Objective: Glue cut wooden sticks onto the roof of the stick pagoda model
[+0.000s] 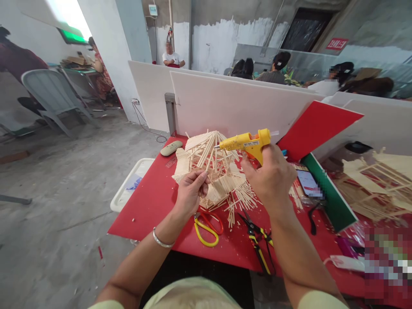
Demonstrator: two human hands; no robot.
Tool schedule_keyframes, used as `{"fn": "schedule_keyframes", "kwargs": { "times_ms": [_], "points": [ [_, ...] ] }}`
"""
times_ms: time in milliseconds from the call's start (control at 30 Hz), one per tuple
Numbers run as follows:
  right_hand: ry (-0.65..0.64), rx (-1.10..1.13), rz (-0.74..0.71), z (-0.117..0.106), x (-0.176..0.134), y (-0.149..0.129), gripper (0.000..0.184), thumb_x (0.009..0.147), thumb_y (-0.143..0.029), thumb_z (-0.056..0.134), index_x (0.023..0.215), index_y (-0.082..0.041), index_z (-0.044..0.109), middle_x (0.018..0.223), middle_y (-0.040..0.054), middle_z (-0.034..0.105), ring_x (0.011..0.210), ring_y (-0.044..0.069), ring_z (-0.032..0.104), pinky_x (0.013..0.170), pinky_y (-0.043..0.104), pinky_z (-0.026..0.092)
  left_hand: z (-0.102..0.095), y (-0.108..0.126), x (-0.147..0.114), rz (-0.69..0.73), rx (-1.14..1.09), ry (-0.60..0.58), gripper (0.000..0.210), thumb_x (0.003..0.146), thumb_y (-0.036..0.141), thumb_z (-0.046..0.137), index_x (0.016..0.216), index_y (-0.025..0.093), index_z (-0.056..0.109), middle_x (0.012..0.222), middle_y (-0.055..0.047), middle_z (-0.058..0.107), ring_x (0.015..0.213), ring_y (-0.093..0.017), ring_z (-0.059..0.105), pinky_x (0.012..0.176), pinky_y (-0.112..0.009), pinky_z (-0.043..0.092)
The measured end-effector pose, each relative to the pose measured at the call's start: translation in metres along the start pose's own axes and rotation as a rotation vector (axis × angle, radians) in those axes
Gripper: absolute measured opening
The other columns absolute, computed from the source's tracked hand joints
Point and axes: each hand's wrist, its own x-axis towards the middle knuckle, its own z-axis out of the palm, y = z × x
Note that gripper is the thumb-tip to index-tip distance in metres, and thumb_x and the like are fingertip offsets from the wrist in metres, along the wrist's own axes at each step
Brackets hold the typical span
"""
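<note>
My right hand [272, 174] is wrapped round a yellow hot glue gun [246, 143], its metal nozzle pointing left over a model built of thin wooden sticks [185, 161]. In front of the model, my left hand [193, 186] is closed in a pinch. A thin wooden stick [208, 166] appears to rise from its fingertips toward the nozzle; the fingers partly hide it. The model has a peaked frame of sticks on top and flat stick panels around it. Loose sticks [246, 197] lie in a heap at its right.
On the red tabletop [144, 206] lie scissors [207, 229], black-and-yellow pliers [257, 240], an oval case [171, 148] and a phone [309, 184]. Another stick model [380, 180] stands at right, beyond a green board [328, 193]. White panels [238, 103] border the back; people sit beyond.
</note>
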Motion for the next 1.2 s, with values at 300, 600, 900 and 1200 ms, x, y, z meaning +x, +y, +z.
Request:
{"fn": "schedule_keyframes", "kwargs": {
  "times_ms": [300, 600, 900, 1200],
  "points": [
    [-0.029, -0.017, 0.015, 0.008, 0.006, 0.004, 0.037, 0.087, -0.040, 0.055, 0.115, -0.015, 0.060, 0.088, 0.0070, 0.064, 0.068, 0.016, 0.050, 0.055, 0.030, 0.020, 0.002, 0.001, 0.006, -0.002, -0.008, -0.008, 0.024, 0.075, 0.033, 0.079, 0.084, 0.014, 0.069, 0.067, 0.001, 0.064, 0.042, -0.004, 0.050, 0.039, -0.017, 0.033],
    [-0.022, -0.037, 0.000, 0.010, 0.014, 0.001, 0.034, 0.090, -0.034, 0.050, 0.117, -0.015, 0.058, 0.089, 0.0069, 0.063, 0.069, 0.017, 0.051, 0.054, 0.030, 0.019, 0.009, 0.002, 0.010, -0.038, -0.066, 0.013, 0.024, 0.075, 0.032, 0.080, 0.080, 0.013, 0.066, 0.068, 0.000, 0.066, 0.043, -0.004, 0.051, 0.039, -0.017, 0.032],
    [-0.011, -0.031, -0.020, 0.011, 0.012, 0.001, 0.032, 0.090, -0.032, 0.047, 0.116, -0.016, 0.057, 0.091, 0.0069, 0.062, 0.070, 0.017, 0.051, 0.054, 0.031, 0.021, 0.010, 0.003, 0.012, -0.071, -0.108, 0.014, 0.026, 0.073, 0.031, 0.082, 0.083, 0.013, 0.066, 0.070, -0.001, 0.066, 0.047, -0.003, 0.053, 0.041, -0.015, 0.035],
    [-0.001, -0.042, -0.037, 0.010, 0.012, 0.002, 0.033, 0.091, -0.035, 0.048, 0.115, -0.015, 0.058, 0.092, 0.0070, 0.064, 0.070, 0.017, 0.051, 0.055, 0.031, 0.020, 0.015, 0.012, 0.011, -0.050, -0.070, 0.029, 0.027, 0.073, 0.031, 0.081, 0.081, 0.013, 0.064, 0.073, -0.002, 0.068, 0.048, -0.004, 0.055, 0.040, -0.014, 0.034]
  ]
}}
